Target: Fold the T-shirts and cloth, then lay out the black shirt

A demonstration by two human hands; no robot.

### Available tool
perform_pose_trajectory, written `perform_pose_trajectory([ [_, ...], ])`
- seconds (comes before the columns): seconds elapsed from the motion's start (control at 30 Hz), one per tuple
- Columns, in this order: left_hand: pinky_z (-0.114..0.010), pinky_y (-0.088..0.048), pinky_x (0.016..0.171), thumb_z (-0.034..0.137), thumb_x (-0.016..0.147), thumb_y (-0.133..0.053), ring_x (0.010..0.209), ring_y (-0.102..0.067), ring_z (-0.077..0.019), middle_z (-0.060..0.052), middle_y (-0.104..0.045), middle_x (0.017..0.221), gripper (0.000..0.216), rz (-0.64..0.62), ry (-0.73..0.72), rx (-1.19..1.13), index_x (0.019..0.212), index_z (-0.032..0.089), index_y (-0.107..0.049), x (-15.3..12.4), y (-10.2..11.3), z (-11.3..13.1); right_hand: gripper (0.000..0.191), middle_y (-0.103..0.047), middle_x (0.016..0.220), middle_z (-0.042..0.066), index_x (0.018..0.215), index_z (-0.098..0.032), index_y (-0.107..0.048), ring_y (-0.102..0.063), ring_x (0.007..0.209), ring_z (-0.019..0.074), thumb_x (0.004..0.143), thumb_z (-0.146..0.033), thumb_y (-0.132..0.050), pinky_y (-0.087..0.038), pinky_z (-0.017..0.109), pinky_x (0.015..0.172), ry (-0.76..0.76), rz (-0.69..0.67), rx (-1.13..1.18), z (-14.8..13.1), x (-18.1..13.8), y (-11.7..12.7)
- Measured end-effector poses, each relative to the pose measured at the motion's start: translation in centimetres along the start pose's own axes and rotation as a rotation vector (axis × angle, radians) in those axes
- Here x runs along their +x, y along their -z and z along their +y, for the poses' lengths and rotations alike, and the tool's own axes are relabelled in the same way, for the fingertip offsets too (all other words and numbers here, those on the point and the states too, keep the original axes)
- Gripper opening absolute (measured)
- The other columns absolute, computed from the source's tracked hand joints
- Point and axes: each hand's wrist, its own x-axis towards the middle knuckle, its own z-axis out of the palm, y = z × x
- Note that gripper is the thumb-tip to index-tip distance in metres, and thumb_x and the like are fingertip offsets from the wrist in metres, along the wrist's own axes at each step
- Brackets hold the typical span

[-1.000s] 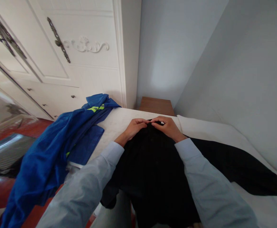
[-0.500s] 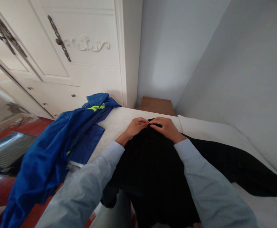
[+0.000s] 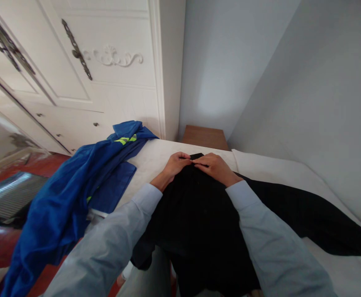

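A black long-sleeved shirt [image 3: 205, 222] lies spread over the white bed in front of me, its lower part hanging down toward my legs. One black sleeve stretches out to the right. At the shirt's collar end, my left hand [image 3: 178, 165] pinches the cloth between thumb and fingers. My right hand [image 3: 214, 167] meets it there, its fingertips also closed on the collar area. The fingertips of both hands nearly touch; whatever small part lies between them is hidden.
Blue work clothing [image 3: 75, 177] with yellow-green strips drapes over the bed's left edge. Beyond the white bed [image 3: 267, 165] stand a brown wooden cabinet [image 3: 205, 137] and a white wardrobe [image 3: 118, 86]. A grey wall rises on the right. A dark ribbed object [image 3: 13, 198] rests on the red floor.
Both hands stay at the collar with small finger shifts. My right fingers are now flatter and closer together, and the black collar tip shows more above them.
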Motion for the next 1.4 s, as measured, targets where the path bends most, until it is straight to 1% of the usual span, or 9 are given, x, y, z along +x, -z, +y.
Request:
perform_pose_trajectory([
  [0.13, -0.022, -0.043, 0.058, 0.016, 0.069, -0.072, 0.061, -0.059, -0.0110, 0.000, -0.068, 0.071, 0.014, -0.084, -0.022, 0.050, 0.082, 0.016, -0.067, 0.0, -0.1, -0.1, 0.022, -0.079, 0.102, 0.002, 0.102, -0.028, -0.079, -0.075, 0.092, 0.0221, 0.087, -0.018, -0.068, -0.054, 0.036, 0.084, 0.012, 0.001, 0.002, -0.2, -0.1, 0.1],
  [0.23, -0.023, -0.045, 0.063, 0.019, 0.070, -0.070, 0.066, -0.060, -0.0116, -0.001, -0.069, 0.076, 0.013, -0.113, -0.079, 0.069, 0.083, 0.016, -0.068, -0.1, -0.1, -0.2, 0.020, -0.080, 0.100, 0.001, 0.097, -0.028, -0.080, -0.074, 0.090, 0.0207, 0.086, -0.018, -0.067, -0.055, 0.034, 0.085, -0.014, 0.025, 0.045, -0.5, -0.1, 0.3],
  [0.33, -0.023, -0.045, 0.065, 0.020, 0.069, -0.072, 0.068, -0.061, -0.0112, -0.001, -0.069, 0.079, 0.019, -0.179, -0.124, 0.059, 0.087, 0.016, -0.069, -0.1, -0.1, -0.2, 0.017, -0.080, 0.098, 0.001, 0.095, -0.027, -0.080, -0.074, 0.088, 0.0199, 0.087, -0.020, -0.066, -0.056, 0.033, 0.083, -0.081, 0.088, 0.121, -0.9, -0.1, 0.5],
  [0.43, -0.025, -0.047, 0.072, 0.021, 0.064, -0.077, 0.076, -0.064, -0.0124, -0.002, -0.071, 0.087, 0.027, -0.231, -0.193, 0.059, 0.089, 0.016, -0.068, 0.0, -0.2, -0.4, 0.016, -0.080, 0.096, 0.002, 0.093, -0.026, -0.080, -0.074, 0.085, 0.0201, 0.087, -0.023, -0.065, -0.056, 0.032, 0.081, -0.136, 0.145, 0.176, -1.2, -0.1, 0.6],
  [0.57, -0.030, -0.048, 0.081, 0.024, 0.063, -0.081, 0.081, -0.065, -0.0141, -0.003, -0.072, 0.091, 0.028, -0.216, -0.287, 0.114, 0.086, 0.017, -0.068, 0.3, -0.2, -0.8, 0.016, -0.080, 0.094, 0.001, 0.091, -0.028, -0.080, -0.074, 0.084, 0.0218, 0.086, -0.025, -0.065, -0.057, 0.034, 0.081, -0.167, 0.124, 0.184, -1.2, -0.1, 0.6],
  [0.73, -0.031, -0.049, 0.081, 0.030, 0.065, -0.081, 0.079, -0.065, -0.0146, -0.003, -0.071, 0.086, 0.026, -0.228, -0.282, 0.106, 0.083, 0.017, -0.068, 0.6, 0.1, -1.1, 0.017, -0.080, 0.095, 0.001, 0.091, -0.028, -0.080, -0.074, 0.086, 0.0232, 0.086, -0.028, -0.064, -0.057, 0.037, 0.083, -0.228, 0.106, 0.235, -1.2, -0.1, 0.7],
  [0.87, -0.030, -0.049, 0.079, 0.029, 0.066, -0.081, 0.079, -0.064, -0.0148, -0.002, -0.071, 0.085, 0.024, -0.234, -0.298, 0.100, 0.083, 0.017, -0.068, 0.6, 0.2, -0.9, 0.017, -0.080, 0.094, 0.003, 0.089, -0.025, -0.080, -0.074, 0.087, 0.0232, 0.086, -0.030, -0.064, -0.056, 0.038, 0.084, -0.284, 0.111, 0.304, -1.3, -0.1, 0.9],
  [1.1, -0.030, -0.048, 0.078, 0.031, 0.067, -0.081, 0.078, -0.063, -0.0140, -0.002, -0.070, 0.086, 0.027, -0.239, -0.291, 0.089, 0.085, 0.017, -0.068, 0.4, 0.4, -0.7, 0.015, -0.078, 0.090, 0.005, 0.085, -0.021, -0.076, -0.072, 0.086, 0.0220, 0.079, -0.032, -0.069, -0.055, 0.039, 0.086, -0.392, 0.181, 0.479, -1.1, 0.0, 0.7],
  [1.4, -0.032, -0.049, 0.084, 0.026, 0.074, -0.075, 0.085, -0.065, -0.0156, -0.003, -0.071, 0.092, 0.018, -0.220, -0.382, 0.184, 0.088, 0.019, -0.065, 0.1, 0.1, -0.8, 0.016, -0.076, 0.087, 0.005, 0.082, -0.020, -0.073, -0.070, 0.081, 0.0203, 0.074, -0.034, -0.073, -0.055, 0.038, 0.083, -0.472, 0.177, 0.585, -0.9, 0.2, 0.5],
])
